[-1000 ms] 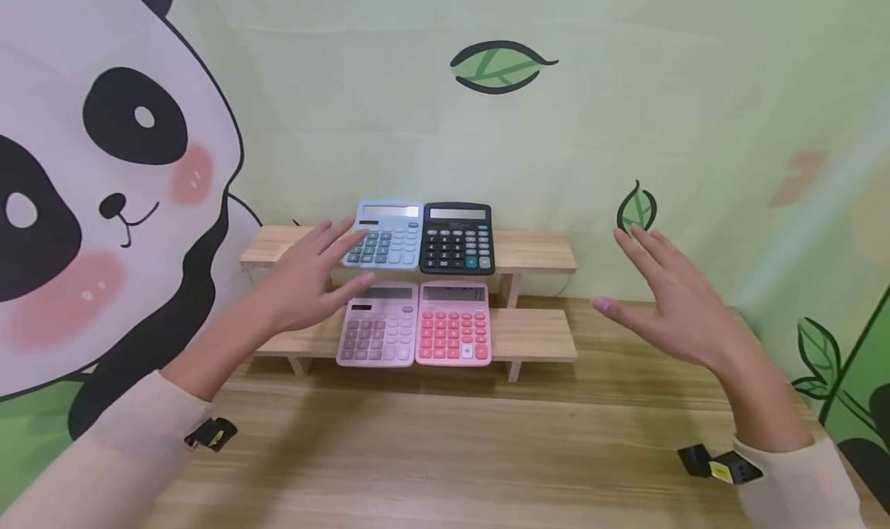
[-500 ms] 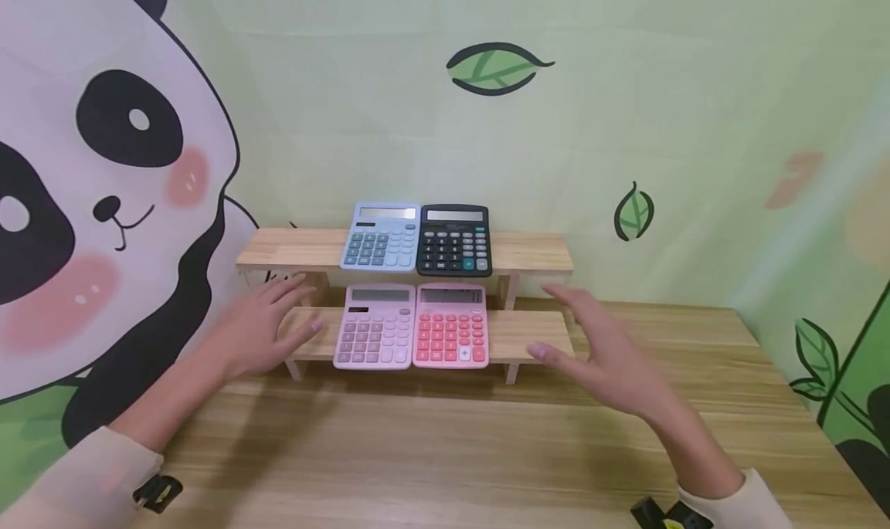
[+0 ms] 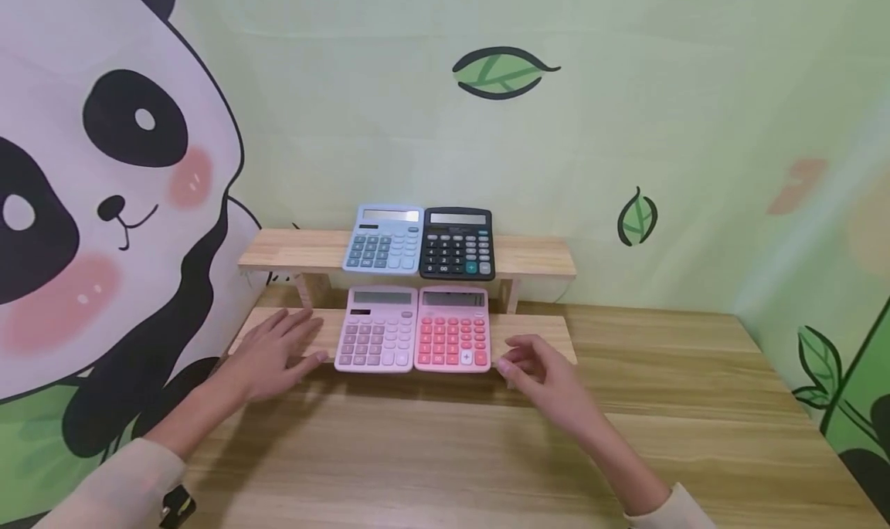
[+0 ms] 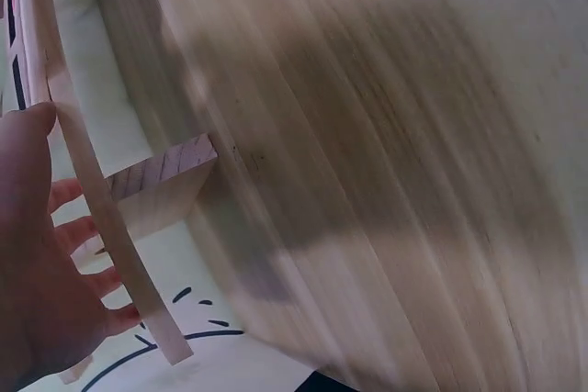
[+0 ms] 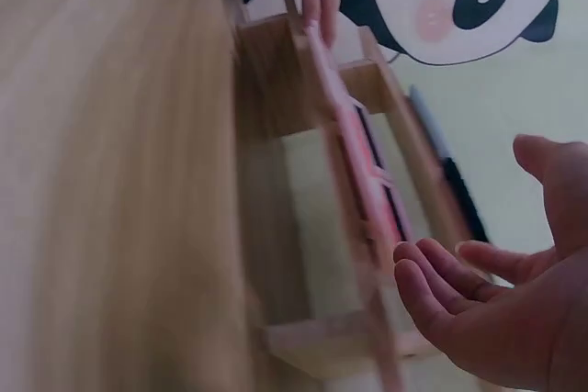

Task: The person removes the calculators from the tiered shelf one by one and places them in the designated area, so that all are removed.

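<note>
A person's left hand [image 3: 278, 355] and right hand [image 3: 552, 382] flanked the coral-pink calculator [image 3: 452, 328] on the lower wooden shelf [image 3: 534, 330].
The left, fingers spread, held nothing, out past the lilac calculator [image 3: 375, 334] left of the coral one; the right, loosely curled, empty, was just right of it. Behind it I saw light-blue [image 3: 383, 237] and black [image 3: 456, 241] calculators.

A lilac calculator [image 3: 376, 329] and, just to its right, a pink calculator [image 3: 453, 329] lie face up on the near shelf [image 3: 534, 325].
</note>
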### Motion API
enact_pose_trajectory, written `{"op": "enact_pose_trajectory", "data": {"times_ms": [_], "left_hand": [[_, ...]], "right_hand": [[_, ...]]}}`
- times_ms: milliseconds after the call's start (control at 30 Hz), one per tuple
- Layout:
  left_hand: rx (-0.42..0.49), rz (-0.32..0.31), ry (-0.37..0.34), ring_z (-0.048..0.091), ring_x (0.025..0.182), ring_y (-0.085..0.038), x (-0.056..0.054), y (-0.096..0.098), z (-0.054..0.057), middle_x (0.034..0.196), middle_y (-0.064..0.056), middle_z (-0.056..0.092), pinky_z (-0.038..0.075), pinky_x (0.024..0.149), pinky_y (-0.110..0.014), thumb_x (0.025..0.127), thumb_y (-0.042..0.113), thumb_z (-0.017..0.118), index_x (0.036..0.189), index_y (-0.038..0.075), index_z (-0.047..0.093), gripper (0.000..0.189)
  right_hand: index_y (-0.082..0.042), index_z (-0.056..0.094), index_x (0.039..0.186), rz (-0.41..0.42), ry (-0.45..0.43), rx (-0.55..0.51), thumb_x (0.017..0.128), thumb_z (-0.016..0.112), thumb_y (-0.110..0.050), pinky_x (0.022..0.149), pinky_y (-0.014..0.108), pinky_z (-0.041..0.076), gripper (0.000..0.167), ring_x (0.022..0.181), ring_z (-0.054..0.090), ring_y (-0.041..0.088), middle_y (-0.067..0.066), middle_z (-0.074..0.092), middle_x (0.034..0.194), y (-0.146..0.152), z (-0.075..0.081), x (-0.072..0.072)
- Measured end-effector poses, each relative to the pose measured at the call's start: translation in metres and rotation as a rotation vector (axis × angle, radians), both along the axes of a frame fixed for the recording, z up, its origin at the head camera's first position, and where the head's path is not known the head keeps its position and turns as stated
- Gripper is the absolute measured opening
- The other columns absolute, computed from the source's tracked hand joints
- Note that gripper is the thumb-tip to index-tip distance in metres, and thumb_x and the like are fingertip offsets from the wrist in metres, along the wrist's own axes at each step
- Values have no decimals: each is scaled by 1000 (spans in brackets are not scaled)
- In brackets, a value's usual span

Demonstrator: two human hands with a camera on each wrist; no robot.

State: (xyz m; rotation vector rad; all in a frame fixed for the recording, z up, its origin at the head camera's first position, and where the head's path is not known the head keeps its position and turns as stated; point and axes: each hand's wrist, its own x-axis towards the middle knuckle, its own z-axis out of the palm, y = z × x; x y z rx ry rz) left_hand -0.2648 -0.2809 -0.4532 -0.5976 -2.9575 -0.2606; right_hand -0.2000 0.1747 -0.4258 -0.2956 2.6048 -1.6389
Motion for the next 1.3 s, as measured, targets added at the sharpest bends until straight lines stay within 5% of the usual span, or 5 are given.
{"op": "enact_pose_trajectory", "data": {"times_ms": [367, 567, 867, 1300], "left_hand": [[-1, -30, 9, 29, 152, -53, -6, 3, -2, 167, -19, 38, 24, 118, -75, 105, 62, 52, 158, 10, 50, 75], [-13, -15, -35, 26, 154, -52, -8, 4, -1, 169, -19, 35, 21, 118, -77, 105, 65, 50, 161, 13, 47, 77], [15, -16, -60, 24, 153, -55, -15, 3, 2, 169, -19, 36, 18, 115, -83, 102, 67, 55, 160, 17, 50, 77], [19, -30, -61, 28, 152, -55, -18, 1, 2, 165, -20, 41, 21, 112, -84, 101, 67, 57, 158, 16, 53, 77]], "right_hand": [[13, 58, 130, -12, -281, -333, 110, 61, -29, 98, 42, 60, 46, 106, 75, 33, 24, 74, 113, -15, -32, -6], [12, 62, 130, -31, -366, -421, 110, 60, -30, 94, 39, 61, 46, 107, 76, 32, 26, 75, 116, -23, -42, -15], [11, 65, 130, -101, -440, -596, 111, 58, -27, 97, 43, 59, 43, 106, 77, 34, 29, 74, 117, -31, -43, -20], [11, 60, 133, -86, -449, -658, 112, 57, -22, 95, 41, 60, 40, 103, 78, 32, 26, 75, 116, -37, -53, -14]]}}
